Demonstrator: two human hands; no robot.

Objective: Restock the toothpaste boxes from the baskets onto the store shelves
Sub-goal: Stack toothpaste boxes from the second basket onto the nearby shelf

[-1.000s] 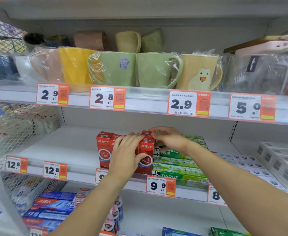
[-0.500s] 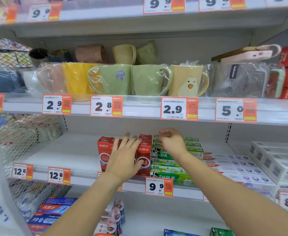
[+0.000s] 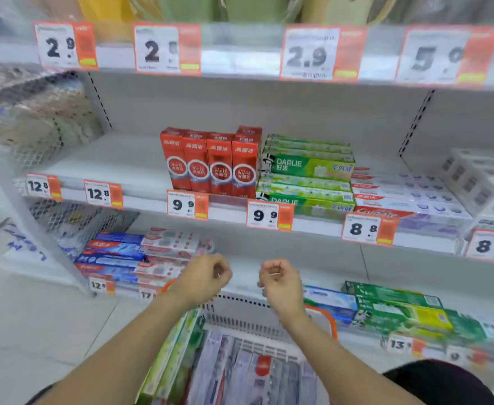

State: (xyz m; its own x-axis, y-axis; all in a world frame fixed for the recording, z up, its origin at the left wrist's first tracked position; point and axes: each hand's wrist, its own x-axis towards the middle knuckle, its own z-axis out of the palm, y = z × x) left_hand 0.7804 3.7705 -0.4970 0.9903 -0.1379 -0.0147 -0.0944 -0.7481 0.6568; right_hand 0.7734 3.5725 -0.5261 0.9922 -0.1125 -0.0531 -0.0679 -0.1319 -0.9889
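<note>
Several red toothpaste boxes [image 3: 210, 162] stand upright in a row on the middle shelf [image 3: 108, 159], touching a stack of green Darlie boxes [image 3: 307, 171] on their right. Below the shelf, a white basket [image 3: 248, 320] with an orange handle holds more toothpaste boxes [image 3: 240, 369], with green ones [image 3: 175, 352] along its left side. My left hand [image 3: 205, 276] and my right hand [image 3: 278, 280] hang side by side above the basket's far rim. Their fingers are loosely curled and hold nothing.
Colgate boxes [image 3: 400, 194] and white boxes [image 3: 479, 179] fill the middle shelf's right. The lower shelf carries blue and red boxes [image 3: 114, 252] at left, green boxes [image 3: 400, 311] at right. A wire mesh divider [image 3: 35, 135] bounds the left side. Wrapped mugs stand on the top shelf.
Both hands have let go of the red boxes on the middle shelf and dropped down to above the basket. The view has tilted downward.
</note>
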